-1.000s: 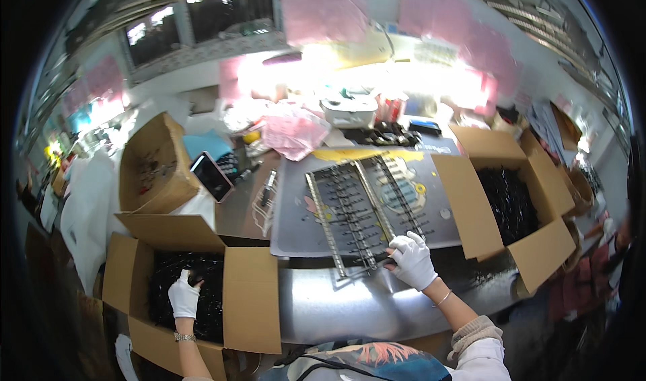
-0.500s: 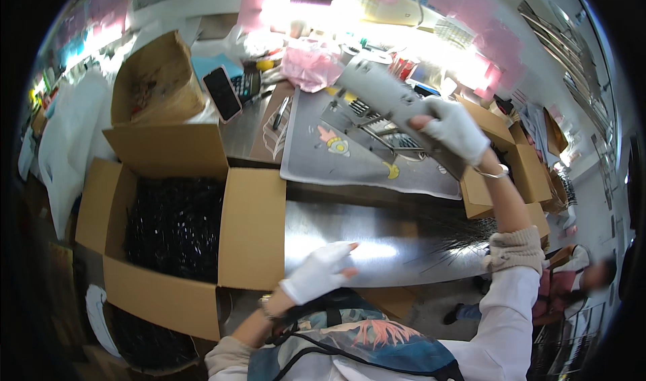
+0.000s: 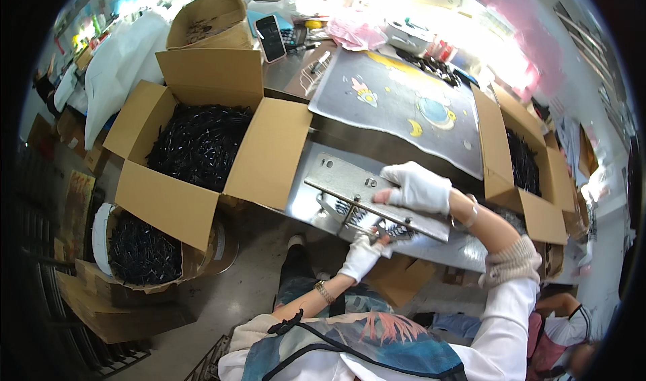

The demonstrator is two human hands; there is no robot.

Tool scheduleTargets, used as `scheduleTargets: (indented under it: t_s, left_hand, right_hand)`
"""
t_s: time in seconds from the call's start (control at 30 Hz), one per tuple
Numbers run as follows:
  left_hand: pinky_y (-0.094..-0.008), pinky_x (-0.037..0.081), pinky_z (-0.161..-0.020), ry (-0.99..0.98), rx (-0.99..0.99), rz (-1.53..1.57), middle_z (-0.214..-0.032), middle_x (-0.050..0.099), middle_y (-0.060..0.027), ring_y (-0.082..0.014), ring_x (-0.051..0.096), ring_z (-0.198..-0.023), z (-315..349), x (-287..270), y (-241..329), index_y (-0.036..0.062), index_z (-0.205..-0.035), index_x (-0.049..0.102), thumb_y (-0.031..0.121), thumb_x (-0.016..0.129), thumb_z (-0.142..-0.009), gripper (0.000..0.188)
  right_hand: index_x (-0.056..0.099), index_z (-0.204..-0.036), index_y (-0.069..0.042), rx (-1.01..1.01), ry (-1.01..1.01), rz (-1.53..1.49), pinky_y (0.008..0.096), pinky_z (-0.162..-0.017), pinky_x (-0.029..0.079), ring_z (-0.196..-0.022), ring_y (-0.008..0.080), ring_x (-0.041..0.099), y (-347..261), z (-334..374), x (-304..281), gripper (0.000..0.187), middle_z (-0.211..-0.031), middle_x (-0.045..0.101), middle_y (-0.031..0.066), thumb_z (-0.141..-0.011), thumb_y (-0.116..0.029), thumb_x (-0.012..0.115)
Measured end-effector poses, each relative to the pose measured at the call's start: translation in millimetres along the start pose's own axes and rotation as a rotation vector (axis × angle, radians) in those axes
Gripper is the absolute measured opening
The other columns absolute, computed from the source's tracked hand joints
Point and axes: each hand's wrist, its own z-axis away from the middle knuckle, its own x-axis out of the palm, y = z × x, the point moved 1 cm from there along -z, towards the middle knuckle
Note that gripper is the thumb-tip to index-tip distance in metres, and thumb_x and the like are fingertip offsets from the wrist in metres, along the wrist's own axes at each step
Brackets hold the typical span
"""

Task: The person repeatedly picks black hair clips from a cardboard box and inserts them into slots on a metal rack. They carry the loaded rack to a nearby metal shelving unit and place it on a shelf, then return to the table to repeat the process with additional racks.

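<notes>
Tilted over the steel table edge is a flat grey metal fixture (image 3: 336, 174), a slotted plate with rods and rows of dark, comb-like parts (image 3: 397, 231) beneath it. My right hand (image 3: 420, 188), in a white fingerless glove, grips the plate from above, thumb near its middle. Below, my left hand (image 3: 361, 258), gloved the same way, has its fingers closed at the fixture's lower side, among the rods and dark parts. The plate hides part of what those fingertips touch.
An open carton (image 3: 272, 155) of thin black pieces stands left, with a round container (image 3: 145, 250) of similar pieces below it. A grey cartoon mat (image 3: 390, 98) covers the far table. Another carton (image 3: 494, 149) stands right. A person (image 3: 558, 330) is at lower right.
My right hand has brought the fixture down from above the mat toward me. My left hand has moved lower in view and taken hold at its underside. The view has shifted.
</notes>
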Motion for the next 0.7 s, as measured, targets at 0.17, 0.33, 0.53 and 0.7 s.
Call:
scheduleTargets:
  t_s: [0.17, 0.33, 0.53, 0.7]
  left_hand:
    - [-0.0410, 0.052, -0.071, -0.024, 0.042, 0.137, -0.079, 0.071, -0.0183, -0.0286, 0.068, -0.076, 12.1, 11.6, 13.8, -0.0030, -0.099, 0.070, 0.037, 0.061, -0.099, 0.041]
    - [-0.0427, 0.049, -0.074, 0.155, 0.360, 0.123, -0.081, 0.066, -0.0126, -0.0324, 0.062, -0.076, 59.8, -22.2, 70.7, 0.0000, -0.096, 0.067, 0.015, 0.068, -0.089, 0.016]
    - [-0.0436, 0.037, -0.071, 0.915, 0.864, -0.390, -0.081, 0.048, -0.0115, -0.0323, 0.047, -0.078, 132.9, -130.7, 145.4, 0.0042, -0.082, 0.054, 0.002, 0.074, -0.076, 0.021]
    - [-0.0449, 0.034, -0.071, 1.185, 0.902, -0.901, -0.077, 0.046, -0.0103, -0.0328, 0.046, -0.074, 195.9, -253.5, 148.2, 0.0079, -0.074, 0.049, 0.013, 0.079, -0.079, 0.030]
  right_hand:
    - [0.067, -0.103, 0.000, 0.019, 0.089, -0.046, 0.0402, -0.077, 0.051, -0.082, 0.0340, 0.067, -4.5, 14.4, 13.8, 0.052, -0.088, 0.068, 0.0224, -0.097, -0.052, 0.058]
    - [0.069, -0.112, -0.003, -0.123, 0.363, -0.127, 0.0362, -0.083, 0.051, -0.088, 0.0244, 0.068, -49.7, 90.6, -17.2, 0.050, -0.096, 0.071, 0.0166, -0.094, -0.049, 0.063]
    - [0.055, -0.095, -0.009, -0.666, 0.492, -1.100, 0.0318, -0.067, 0.045, -0.055, 0.0115, 0.047, -86.4, 115.9, 8.7, 0.049, -0.063, 0.051, 0.0001, -0.100, -0.057, 0.048]
    - [0.055, -0.101, -0.013, -0.273, 0.867, -1.619, 0.0297, -0.064, 0.046, -0.060, 0.0107, 0.050, -133.2, 13.4, 101.4, 0.044, -0.070, 0.053, -0.0009, -0.104, -0.055, 0.042]
